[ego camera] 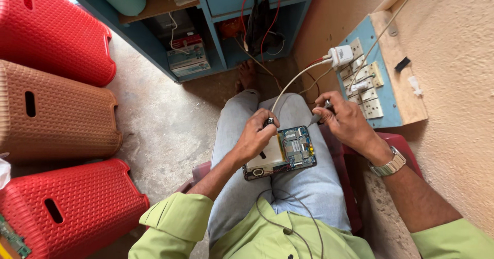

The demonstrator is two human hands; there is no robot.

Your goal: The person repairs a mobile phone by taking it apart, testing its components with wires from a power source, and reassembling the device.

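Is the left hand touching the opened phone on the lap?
Touching. The head view shows the left hand resting on the pale part of the opened phone, no gap between them.

Opened phone (282,153) lies on lap, between left hand (256,135) and right hand (346,121). Three stools (51,115) stacked left. Switchboard (368,86) on wall, right; charger (340,56) plugged in it.
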